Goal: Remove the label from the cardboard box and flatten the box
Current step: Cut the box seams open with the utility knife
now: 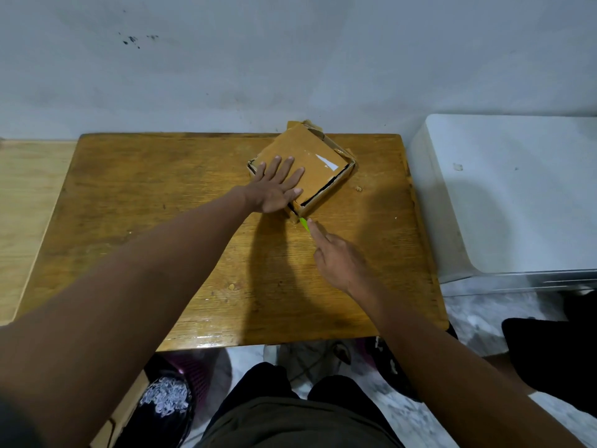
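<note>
Against a pale, scuffed wall stands a wooden table, with a white appliance just beside its right edge. On the far right part of the table sits the cardboard box, turned corner-on to the person, its top panel sunk a little inside the walls. A torn white scrap of label clings to that panel; most of the label looks already gone.

The left hand lies flat on the box top, fingers spread and straight, pressing it down. The right hand grips a green-handled cutter, index finger stretched along it, tip set at the box's near corner. Whether the blade is inside the seam cannot be told.

The step in hand seems to be slitting the corner seam so the walls can fold out. Next the cut would need to run along that edge, away from the holding hand, before the box can be pressed flat.
</note>
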